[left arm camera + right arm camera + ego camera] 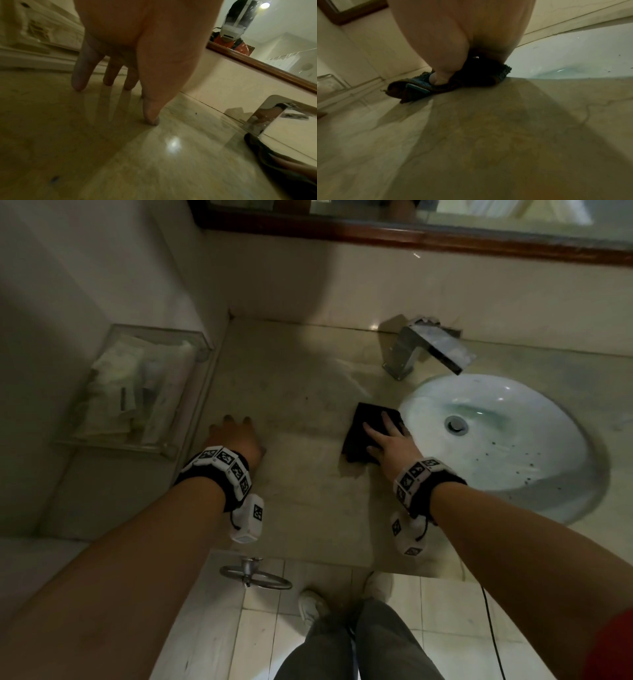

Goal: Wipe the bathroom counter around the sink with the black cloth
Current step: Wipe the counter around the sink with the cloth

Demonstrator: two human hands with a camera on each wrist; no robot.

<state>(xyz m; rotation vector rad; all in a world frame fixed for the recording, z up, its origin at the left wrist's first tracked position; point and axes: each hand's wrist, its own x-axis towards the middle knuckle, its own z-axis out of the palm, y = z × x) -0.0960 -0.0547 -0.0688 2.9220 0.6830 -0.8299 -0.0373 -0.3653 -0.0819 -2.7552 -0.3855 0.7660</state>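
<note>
A folded black cloth (pixel 366 433) lies on the beige marble counter (pixel 301 392) just left of the white round sink (pixel 507 446). My right hand (pixel 388 440) lies flat on the cloth with straight fingers, pressing it down; in the right wrist view the thumb (pixel 438 78) bears on the cloth (pixel 471 79) at the sink's (pixel 573 56) rim. My left hand (pixel 236 436) rests on the counter's left part, fingers spread. The left wrist view shows its fingertips (pixel 150 116) touching the bare counter (pixel 120 155), holding nothing.
A chrome faucet (pixel 421 347) stands behind the sink against the wall. A glass tray (pixel 137 385) with white packets sits on a ledge left of the counter. A wood-framed mirror (pixel 411 231) hangs above. A metal towel ring (pixel 255 577) juts below the counter's front edge.
</note>
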